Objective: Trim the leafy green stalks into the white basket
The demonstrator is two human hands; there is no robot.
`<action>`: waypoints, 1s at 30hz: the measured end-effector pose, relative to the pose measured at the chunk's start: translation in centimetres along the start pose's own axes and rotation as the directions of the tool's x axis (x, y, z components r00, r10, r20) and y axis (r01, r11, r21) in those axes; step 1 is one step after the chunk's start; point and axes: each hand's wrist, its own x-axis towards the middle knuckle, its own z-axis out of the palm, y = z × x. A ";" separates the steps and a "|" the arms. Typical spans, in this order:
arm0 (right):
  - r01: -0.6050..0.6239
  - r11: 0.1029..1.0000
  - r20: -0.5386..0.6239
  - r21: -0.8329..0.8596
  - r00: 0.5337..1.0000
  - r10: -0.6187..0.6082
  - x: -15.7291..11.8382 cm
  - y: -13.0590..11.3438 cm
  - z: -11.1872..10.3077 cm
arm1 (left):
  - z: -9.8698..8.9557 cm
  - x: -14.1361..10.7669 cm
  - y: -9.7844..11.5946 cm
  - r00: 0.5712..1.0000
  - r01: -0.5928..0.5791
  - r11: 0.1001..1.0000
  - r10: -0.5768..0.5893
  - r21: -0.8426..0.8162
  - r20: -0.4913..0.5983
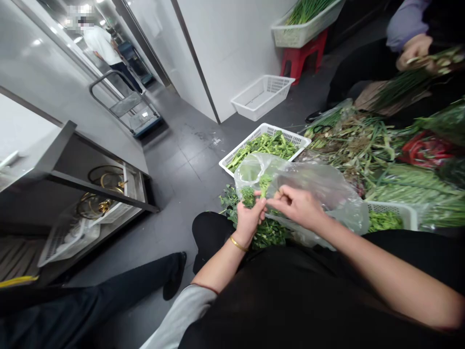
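My left hand (pixel 250 217), with a gold bangle at its wrist, is closed around green broccolini sprigs (pixel 265 184) whose florets point up. My right hand (pixel 301 206) has its fingers curled in, and its thumb and fingertip pinch at the lower stem of the upright sprig. Under and behind both hands spreads a clear plastic bag (pixel 327 186). Beyond the bag a white slotted basket (pixel 307 142) holds cut green stems (pixel 271 144). Dark leafy trimmings (pixel 271 235) lie below my hands, close to my knees.
To the right are piles of scallions (pixel 348 131), bagged long greens (pixel 410 189) and another white basket (pixel 409 213). A co-worker's hand (pixel 416 51) grips scallions. A white basket (pixel 254 99), a red stool (pixel 305 55), a trolley (pixel 131 111) and a steel shelf (pixel 105 186) stand around. Someone's leg (pixel 138 276) extends at left.
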 end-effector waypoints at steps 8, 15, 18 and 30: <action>0.282 0.944 -0.289 -0.171 0.902 -0.322 0.5 0.4 1.7 | 0.8 -1.3 0.5 0.995 0.083 0.990 -0.075 -0.113 0.069; 0.075 0.954 0.007 0.291 0.997 -0.080 -0.3 1.5 0.3 | -0.9 -0.2 2.7 0.866 0.454 0.813 -0.306 -0.365 0.396; -0.170 0.857 0.174 0.487 0.980 0.096 1.9 1.8 -0.4 | -0.8 -0.1 2.1 0.783 0.536 0.790 -0.333 -0.298 0.526; 0.203 0.976 -0.053 -0.082 0.977 -0.208 -1.0 3.2 0.6 | 2.2 9.3 6.3 0.989 0.148 0.982 -0.146 -0.120 0.026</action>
